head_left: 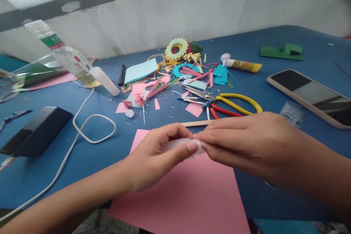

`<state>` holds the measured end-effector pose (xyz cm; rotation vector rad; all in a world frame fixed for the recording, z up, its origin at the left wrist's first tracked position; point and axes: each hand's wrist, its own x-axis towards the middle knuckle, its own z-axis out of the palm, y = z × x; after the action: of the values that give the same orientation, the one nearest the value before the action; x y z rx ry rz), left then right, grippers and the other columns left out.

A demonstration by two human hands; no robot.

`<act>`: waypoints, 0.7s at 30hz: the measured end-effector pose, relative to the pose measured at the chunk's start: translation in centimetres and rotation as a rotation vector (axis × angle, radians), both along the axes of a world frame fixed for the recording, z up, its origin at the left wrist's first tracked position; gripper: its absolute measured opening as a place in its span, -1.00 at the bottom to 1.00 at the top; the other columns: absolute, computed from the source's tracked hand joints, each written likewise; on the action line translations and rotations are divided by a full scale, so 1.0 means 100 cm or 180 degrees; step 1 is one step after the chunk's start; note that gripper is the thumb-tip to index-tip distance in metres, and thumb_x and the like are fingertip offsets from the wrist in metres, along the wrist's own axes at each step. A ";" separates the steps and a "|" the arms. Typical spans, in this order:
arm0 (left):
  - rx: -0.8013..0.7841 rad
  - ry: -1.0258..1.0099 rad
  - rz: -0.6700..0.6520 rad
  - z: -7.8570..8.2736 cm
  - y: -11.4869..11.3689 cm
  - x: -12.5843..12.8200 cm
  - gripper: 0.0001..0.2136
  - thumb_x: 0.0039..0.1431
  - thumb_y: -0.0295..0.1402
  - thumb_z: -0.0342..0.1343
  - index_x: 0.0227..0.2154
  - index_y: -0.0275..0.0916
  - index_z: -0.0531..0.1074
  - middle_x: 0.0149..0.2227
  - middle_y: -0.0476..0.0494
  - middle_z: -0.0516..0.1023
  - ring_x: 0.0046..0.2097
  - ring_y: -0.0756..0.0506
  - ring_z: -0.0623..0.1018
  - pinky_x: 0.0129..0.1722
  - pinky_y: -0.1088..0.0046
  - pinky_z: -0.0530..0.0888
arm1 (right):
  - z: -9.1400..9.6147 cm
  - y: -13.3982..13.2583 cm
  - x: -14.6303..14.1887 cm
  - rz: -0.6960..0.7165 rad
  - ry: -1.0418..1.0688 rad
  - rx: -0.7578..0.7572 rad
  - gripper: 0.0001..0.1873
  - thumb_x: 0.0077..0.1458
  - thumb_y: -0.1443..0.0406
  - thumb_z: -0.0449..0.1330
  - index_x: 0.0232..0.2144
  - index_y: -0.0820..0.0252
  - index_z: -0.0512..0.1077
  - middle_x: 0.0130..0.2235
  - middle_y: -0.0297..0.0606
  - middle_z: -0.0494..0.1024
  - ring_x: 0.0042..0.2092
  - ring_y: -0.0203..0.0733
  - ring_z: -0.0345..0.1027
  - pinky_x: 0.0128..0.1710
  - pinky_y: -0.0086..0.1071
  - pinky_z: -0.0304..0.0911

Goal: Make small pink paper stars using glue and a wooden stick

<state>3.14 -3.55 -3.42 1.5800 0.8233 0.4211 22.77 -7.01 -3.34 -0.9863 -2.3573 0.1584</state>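
My left hand (pixel 157 155) and my right hand (pixel 246 140) meet over a pink paper sheet (pixel 189 193) on the blue table (pixel 55 175). Both pinch a small whitish translucent object (pixel 178 143) between thumbs and fingertips; I cannot make out what it is. Just behind my hands lies a thin wooden stick (pixel 196 123).
Yellow- and red-handled scissors (pixel 230 104) lie behind the hands. Beyond them are paper scraps (pixel 175 76), a paper flower (pixel 177 48), a glue tube (pixel 241 64), and a glue bottle (pixel 74 60). A phone (pixel 312 95) lies right, a black box (pixel 35 131) and white cable (pixel 87 124) left.
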 end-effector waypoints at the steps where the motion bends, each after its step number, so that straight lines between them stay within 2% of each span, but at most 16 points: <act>1: 0.0012 -0.0007 0.0017 0.000 0.000 0.000 -0.78 0.15 -0.19 0.04 -0.37 -0.27 0.38 -0.49 0.03 0.36 -0.48 0.06 0.30 -0.46 0.54 0.28 | 0.000 0.000 0.000 -0.0010 0.0041 0.0014 -0.68 0.22 0.35 -0.05 -0.48 0.22 0.45 -0.49 -0.31 0.47 -0.51 -0.36 0.30 -0.54 -0.48 0.10; 6: -0.0040 -0.0084 -0.0014 0.000 0.001 -0.001 -0.79 0.16 -0.22 0.03 -0.37 -0.28 0.37 -0.49 0.03 0.34 -0.48 0.08 0.29 -0.51 0.58 0.25 | 0.003 0.000 -0.004 -0.0140 0.0046 0.0015 -0.69 0.20 0.35 -0.02 -0.47 0.23 0.47 -0.46 -0.31 0.53 -0.49 -0.36 0.36 -0.53 -0.49 0.15; 12: -0.0209 -0.0391 0.0037 0.000 0.002 -0.002 -0.80 0.18 -0.22 0.01 -0.37 -0.28 0.35 -0.51 0.05 0.35 -0.50 0.09 0.32 -0.57 0.62 0.25 | 0.008 -0.003 -0.010 -0.0464 -0.0122 0.0699 -0.67 0.18 0.38 0.01 -0.56 0.23 0.45 -0.46 -0.31 0.57 -0.52 -0.39 0.36 -0.57 -0.50 0.12; 15: -0.0230 -0.0433 0.0066 0.001 0.002 -0.002 -0.78 0.18 -0.21 0.01 -0.39 -0.28 0.36 -0.53 0.05 0.35 -0.53 0.10 0.31 -0.58 0.64 0.25 | 0.008 -0.006 -0.012 -0.0689 -0.0161 0.0856 -0.70 0.16 0.37 0.02 -0.55 0.19 0.45 -0.49 -0.37 0.56 -0.55 -0.41 0.32 -0.57 -0.50 0.10; 21: -0.0352 -0.0380 0.0132 0.000 0.002 -0.004 -0.73 0.16 -0.13 0.01 -0.37 -0.26 0.37 -0.54 0.05 0.35 -0.53 0.09 0.33 -0.59 0.66 0.28 | 0.012 -0.004 -0.014 -0.0748 0.0245 0.0749 -0.82 0.07 0.43 0.10 -0.47 0.19 0.48 -0.53 -0.39 0.55 -0.48 -0.36 0.40 -0.58 -0.46 0.11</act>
<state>2.73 -3.37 -3.42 1.4239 0.7757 0.4870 21.35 -7.42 -2.15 -1.1076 -2.1129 -0.1650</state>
